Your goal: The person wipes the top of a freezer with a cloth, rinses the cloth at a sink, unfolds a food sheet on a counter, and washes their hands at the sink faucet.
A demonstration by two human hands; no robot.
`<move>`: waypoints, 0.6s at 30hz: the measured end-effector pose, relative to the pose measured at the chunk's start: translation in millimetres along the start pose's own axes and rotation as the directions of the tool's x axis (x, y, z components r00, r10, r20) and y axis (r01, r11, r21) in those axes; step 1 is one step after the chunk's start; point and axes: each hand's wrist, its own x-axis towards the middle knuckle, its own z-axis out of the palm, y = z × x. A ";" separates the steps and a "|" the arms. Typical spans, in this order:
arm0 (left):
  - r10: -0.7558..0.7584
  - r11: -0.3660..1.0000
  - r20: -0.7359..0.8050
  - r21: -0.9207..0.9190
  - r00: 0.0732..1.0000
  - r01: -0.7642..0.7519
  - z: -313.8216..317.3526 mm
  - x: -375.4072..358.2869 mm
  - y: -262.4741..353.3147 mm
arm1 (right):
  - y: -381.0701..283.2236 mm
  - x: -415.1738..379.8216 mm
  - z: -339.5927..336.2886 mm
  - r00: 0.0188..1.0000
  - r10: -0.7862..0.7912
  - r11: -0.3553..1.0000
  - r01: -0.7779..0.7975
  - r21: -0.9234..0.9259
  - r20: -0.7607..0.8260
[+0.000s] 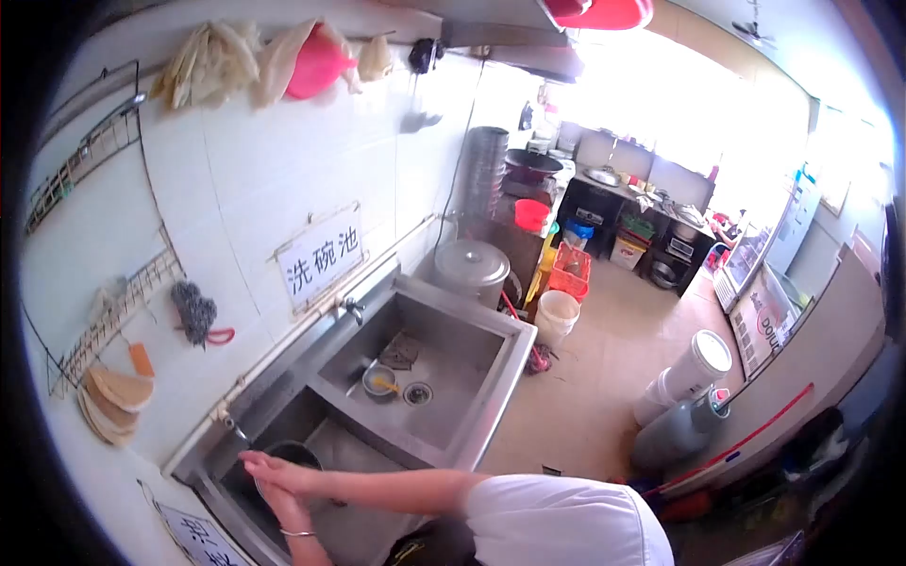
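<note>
My right hand [281, 474] lies against my left hand [283, 505] above the nearer sink basin [354, 453]. The fingers of my right hand stretch toward the wall tap [231, 426], lying flat across the left. Part of my left hand's fingers is hidden under the right, and what shows looks outstretched. A bracelet [299, 534] circles my left wrist. Nothing held is visible in either hand. Behind them, a dark round basin [300, 455] stands in the sink, partly covered by my hands.
The farther sink basin [462, 377] holds a small metal bowl [380, 379] with something yellow in it. Beyond stand a large lidded pot [472, 264], a white bucket [557, 316] and a red crate [569, 274]. A gas cylinder [679, 434] stands at right.
</note>
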 end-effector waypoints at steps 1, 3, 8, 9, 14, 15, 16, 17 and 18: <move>0.025 0.992 -0.018 -0.120 1.000 -0.027 3.1 2.6 -15.1 | -5.8 -0.1 6.9 0.997 -0.019 0.997 0.013 -0.077 -0.077; 0.010 0.998 0.099 -0.059 0.995 -0.004 -6.5 12.9 -14.1 | 19.0 24.1 0.2 0.999 -0.018 0.998 0.016 -0.064 -0.035; -0.149 0.971 -0.240 0.147 0.959 0.188 -20.9 44.5 1.5 | 40.3 6.7 24.7 0.924 -0.381 0.894 0.358 -0.269 -0.038; -0.143 0.968 -0.299 0.156 0.943 0.197 -7.6 45.4 12.6 | 47.7 2.5 30.3 0.921 -0.388 0.891 0.365 -0.269 -0.037; 0.223 0.729 -0.078 0.676 0.972 -0.113 -11.0 59.5 -8.5 | 42.8 -8.7 36.9 0.863 -0.182 0.971 0.233 0.053 -0.471; 0.303 0.501 0.137 0.819 0.943 -0.280 -24.6 58.2 -17.2 | 44.4 0.7 23.2 0.885 -0.102 0.969 0.191 0.156 -0.454; 0.286 0.529 0.392 0.697 0.875 -0.485 -23.8 53.9 -8.4 | 46.6 10.4 9.1 0.900 -0.025 0.954 0.151 0.258 -0.436; 0.091 0.745 0.335 0.603 0.938 -0.287 -27.1 53.2 -21.0 | 44.9 22.4 -8.3 0.909 0.056 0.926 0.107 0.361 -0.413; -0.177 0.918 0.091 0.373 0.980 0.131 6.2 24.5 -1.9 | 44.9 32.0 -26.0 0.910 0.123 0.897 0.068 0.436 -0.396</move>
